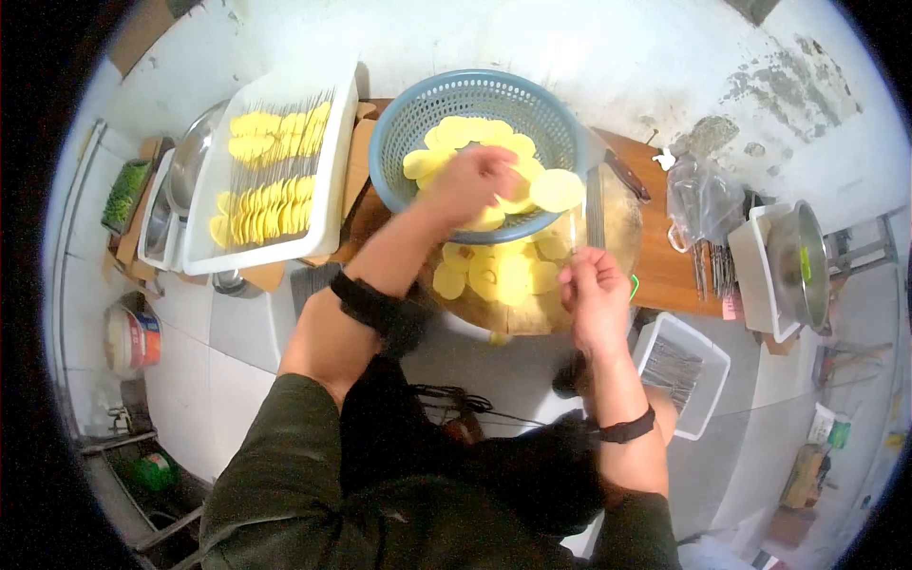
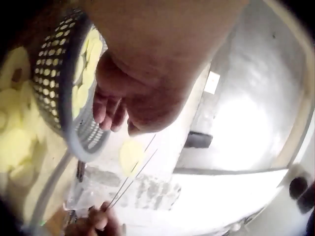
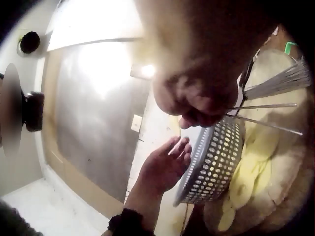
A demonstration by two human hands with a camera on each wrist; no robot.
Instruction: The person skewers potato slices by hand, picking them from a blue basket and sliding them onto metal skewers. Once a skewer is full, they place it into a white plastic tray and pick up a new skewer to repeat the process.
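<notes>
My right hand (image 1: 597, 290) pinches two thin metal skewers (image 3: 266, 106) by their lower ends in front of the basket. A round yellow potato slice (image 1: 558, 190) is threaded on them towards the tips. Over the blue-grey perforated basket (image 1: 480, 95) is my left hand (image 1: 472, 180), blurred, with loosely bent fingers and nothing visible between them. Several loose potato slices (image 1: 465, 131) lie inside the basket beneath it. More slices (image 1: 513, 275) are spread on the round wooden board (image 1: 617, 223) in front, beside a bundle of skewers (image 1: 595, 209).
To the left, a white tray (image 1: 350, 142) holds rows of skewered slices (image 1: 271, 211). A knife (image 1: 627, 179) lies right of the basket. Further right are a plastic bag (image 1: 703, 204) and a metal bowl (image 1: 807, 266). A white bin (image 1: 705, 408) with skewers sits below the table edge.
</notes>
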